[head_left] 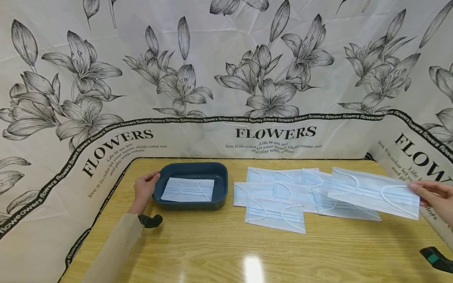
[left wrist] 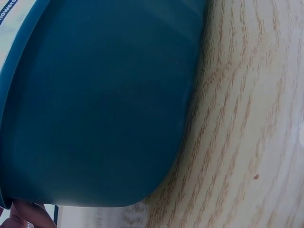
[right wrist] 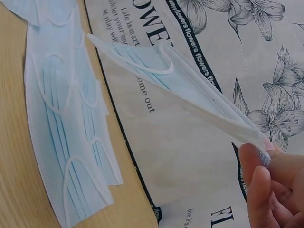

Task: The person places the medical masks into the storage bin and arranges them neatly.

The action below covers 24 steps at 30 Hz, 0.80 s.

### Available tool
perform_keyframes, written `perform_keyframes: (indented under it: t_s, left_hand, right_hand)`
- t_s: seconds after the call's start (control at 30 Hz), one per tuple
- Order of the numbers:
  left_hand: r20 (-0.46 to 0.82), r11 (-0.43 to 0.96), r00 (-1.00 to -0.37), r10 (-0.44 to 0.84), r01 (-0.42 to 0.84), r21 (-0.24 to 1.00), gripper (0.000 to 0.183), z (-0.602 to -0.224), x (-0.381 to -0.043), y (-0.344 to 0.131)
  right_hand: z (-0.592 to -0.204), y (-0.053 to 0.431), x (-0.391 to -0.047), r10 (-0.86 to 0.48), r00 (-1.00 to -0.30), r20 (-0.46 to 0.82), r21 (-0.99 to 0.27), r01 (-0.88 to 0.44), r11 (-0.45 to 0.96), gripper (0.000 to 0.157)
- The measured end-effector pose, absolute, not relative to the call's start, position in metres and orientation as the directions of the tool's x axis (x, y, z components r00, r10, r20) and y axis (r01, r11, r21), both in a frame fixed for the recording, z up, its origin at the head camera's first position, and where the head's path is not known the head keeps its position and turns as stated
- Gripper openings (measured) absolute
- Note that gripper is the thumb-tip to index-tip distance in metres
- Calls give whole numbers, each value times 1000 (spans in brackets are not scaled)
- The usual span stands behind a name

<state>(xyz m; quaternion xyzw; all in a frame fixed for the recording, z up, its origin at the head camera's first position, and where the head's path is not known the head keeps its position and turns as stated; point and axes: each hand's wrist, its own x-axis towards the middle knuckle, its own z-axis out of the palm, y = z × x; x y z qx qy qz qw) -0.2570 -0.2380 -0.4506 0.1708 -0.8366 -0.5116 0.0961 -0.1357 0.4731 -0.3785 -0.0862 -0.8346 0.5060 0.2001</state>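
Observation:
My right hand point(head_left: 437, 196) pinches one end of a light blue face mask point(head_left: 375, 192) between thumb and fingers. The mask hangs up off the table; in the right wrist view the held mask point(right wrist: 166, 85) looks tilted and slightly bent. Below and left of it lie several more blue masks point(head_left: 276, 214), overlapping in a loose spread with their white ear loops up. At the left, my left hand point(head_left: 145, 186) grips the rim of a dark blue rectangular basin point(head_left: 191, 205). A mask point(head_left: 187, 190) lies flat inside the basin. The basin's outer wall point(left wrist: 99, 104) fills much of the left wrist view.
The wooden table point(head_left: 198, 247) carries the basin and the masks. A white cloth point(head_left: 191, 139) printed with flowers and lettering stands behind and along both sides. Black bands point(head_left: 150, 221) sit on the wrists.

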Motion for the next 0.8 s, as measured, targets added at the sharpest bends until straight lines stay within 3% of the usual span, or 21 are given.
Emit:
perform_keyframes:
  t_s: [0.6,0.8]
  left_hand:
    - [-21,413,-912,-409,-205,888,36,-451,-261,-237]
    - [-22,415,-908,-418,-213,885,35,-450,-262,-236]
  right_hand:
    - [-366,449,-152,367,-912,185,-868,24,496,27]
    - [-362,437,-155,367,-911,189,-805,71,590,26]
